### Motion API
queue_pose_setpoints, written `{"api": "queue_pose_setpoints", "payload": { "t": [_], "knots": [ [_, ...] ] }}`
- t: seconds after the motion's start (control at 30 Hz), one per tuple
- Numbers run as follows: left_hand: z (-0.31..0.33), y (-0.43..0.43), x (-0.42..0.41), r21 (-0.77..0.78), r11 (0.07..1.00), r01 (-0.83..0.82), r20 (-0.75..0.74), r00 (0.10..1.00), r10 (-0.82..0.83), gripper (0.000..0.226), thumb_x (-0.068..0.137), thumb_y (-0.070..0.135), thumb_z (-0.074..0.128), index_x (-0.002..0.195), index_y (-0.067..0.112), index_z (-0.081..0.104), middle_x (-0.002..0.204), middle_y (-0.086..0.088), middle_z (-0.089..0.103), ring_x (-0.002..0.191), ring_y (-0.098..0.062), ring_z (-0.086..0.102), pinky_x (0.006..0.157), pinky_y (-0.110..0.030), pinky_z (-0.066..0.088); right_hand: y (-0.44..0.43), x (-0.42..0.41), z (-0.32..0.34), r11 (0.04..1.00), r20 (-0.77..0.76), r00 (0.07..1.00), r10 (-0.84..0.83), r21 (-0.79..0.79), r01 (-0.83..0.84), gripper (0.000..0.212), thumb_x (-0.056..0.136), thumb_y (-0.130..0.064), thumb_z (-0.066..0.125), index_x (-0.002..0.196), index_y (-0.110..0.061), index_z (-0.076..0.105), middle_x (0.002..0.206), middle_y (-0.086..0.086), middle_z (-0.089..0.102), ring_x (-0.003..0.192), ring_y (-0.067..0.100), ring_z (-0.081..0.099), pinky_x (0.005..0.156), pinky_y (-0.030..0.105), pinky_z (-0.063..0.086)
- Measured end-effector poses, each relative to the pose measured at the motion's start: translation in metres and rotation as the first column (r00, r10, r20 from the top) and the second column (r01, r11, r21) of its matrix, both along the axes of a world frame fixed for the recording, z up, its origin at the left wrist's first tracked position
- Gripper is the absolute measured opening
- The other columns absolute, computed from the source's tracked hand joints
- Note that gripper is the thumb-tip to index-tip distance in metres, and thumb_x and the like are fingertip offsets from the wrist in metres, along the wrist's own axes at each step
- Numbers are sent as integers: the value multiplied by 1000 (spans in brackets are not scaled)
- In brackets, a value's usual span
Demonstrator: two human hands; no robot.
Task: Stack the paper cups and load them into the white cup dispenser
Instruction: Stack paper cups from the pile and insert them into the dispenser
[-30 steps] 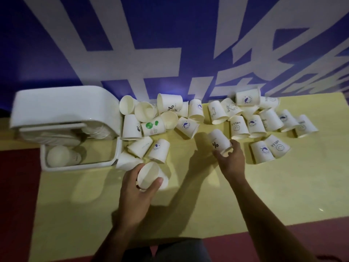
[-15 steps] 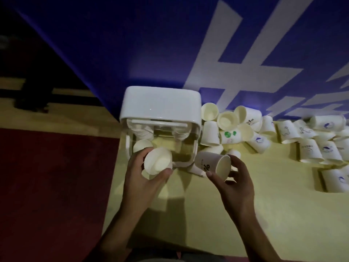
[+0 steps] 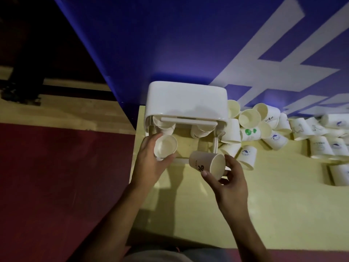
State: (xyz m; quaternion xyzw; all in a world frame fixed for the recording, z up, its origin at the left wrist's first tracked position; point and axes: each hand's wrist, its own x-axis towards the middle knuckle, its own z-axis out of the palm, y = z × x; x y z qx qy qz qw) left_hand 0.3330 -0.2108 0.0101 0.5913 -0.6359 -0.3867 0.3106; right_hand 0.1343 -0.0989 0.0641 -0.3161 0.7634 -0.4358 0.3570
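plain cup [image 3: 165,147] (maybe several, it's dim) is gripped in left hand [image 3: 149,164], printed cup [image 3: 205,163] in right hand [image 3: 231,183]; rims could get crushed if nested crooked.

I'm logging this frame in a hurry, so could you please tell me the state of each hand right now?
Left hand: holds a white paper cup.
Right hand: holds a black-printed paper cup, tipped sideways.
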Motion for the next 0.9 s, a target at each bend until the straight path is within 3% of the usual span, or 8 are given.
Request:
{"api": "queue_pose_setpoints", "payload": {
  "t": [0.1, 0.2, 0.3, 0.43, 0.53, 0.7, 0.8, 0.9],
  "knots": [
    [-16, -4, 3, 69, 997, 17, 60, 998, -21, 73, 73, 29, 93, 137, 23, 59, 134, 8, 56, 112, 0, 49, 85, -2, 36, -1, 5, -1, 1000, -10, 1000, -12, -4, 12, 61, 70, -31, 93, 111, -55, 55, 109, -33, 63, 96, 7, 66, 76, 30, 56],
    [-27, -7, 1, 129, 992, 12, 141, 989, -30, 78, 74, 34, 91, 142, 25, 55, 138, 7, 56, 115, -7, 49, 88, -25, 45, -4, 7, -3, 1000, -16, 1000, 1, -5, -1, 65, 71, -33, 93, 121, -51, 56, 111, -31, 64, 100, 8, 66, 77, 27, 56],
    [-34, -14, -5, 162, 987, 9, 184, 982, -39, 78, 72, 38, 91, 141, 27, 56, 138, 8, 58, 121, -16, 56, 91, -36, 51, -15, 12, -3, 1000, -22, 1000, 13, -5, -13, 74, 69, -33, 95, 133, -37, 57, 115, -22, 66, 99, 12, 68, 74, 21, 55],
    [-38, -17, -8, 214, 975, 65, 305, 943, -130, 85, 71, 49, 87, 145, 25, 52, 140, 2, 58, 128, -21, 55, 97, -39, 51, -39, 27, -6, 994, -38, 993, 108, -24, -109, 77, 65, -42, 96, 130, -40, 55, 118, -29, 63, 99, 7, 66, 73, 22, 56],
    [-42, -16, -5, 254, 957, 143, 324, 919, -223, 100, 68, 72, 60, 153, 23, 42, 150, 0, 49, 139, -21, 46, 113, -37, 43, -59, 41, -13, 975, -100, 972, 211, -45, -216, 82, 66, -52, 93, 135, -34, 54, 127, -21, 61, 108, 6, 63, 80, 21, 54],
    [-30, -18, 7, 307, 942, 136, 138, 973, -186, 95, 65, 48, 90, 147, 36, 43, 145, 9, 54, 133, -15, 53, 106, -45, 51, -82, 52, -42, 938, -169, 927, 335, -30, -345, 80, 66, -49, 93, 134, -25, 57, 120, -31, 55, 111, -4, 54, 88, 22, 48],
    [-27, -16, 13, 329, 932, 150, 18, 986, -165, 94, 60, 50, 92, 140, 45, 45, 132, 14, 63, 121, -9, 62, 98, -43, 56, -91, 57, -59, 924, -164, 910, 380, 18, -382, 83, 67, -55, 91, 137, -26, 57, 128, -17, 61, 119, 5, 55, 98, 31, 49],
    [-24, -14, 12, 369, 917, 153, -39, 988, -149, 90, 66, 33, 93, 139, 47, 44, 126, 15, 65, 116, -8, 63, 98, -40, 56, -96, 61, -73, 908, -119, 900, 418, 47, -416, 82, 72, -57, 86, 142, -32, 51, 135, -13, 61, 124, 9, 56, 102, 40, 51]
  ]
}}
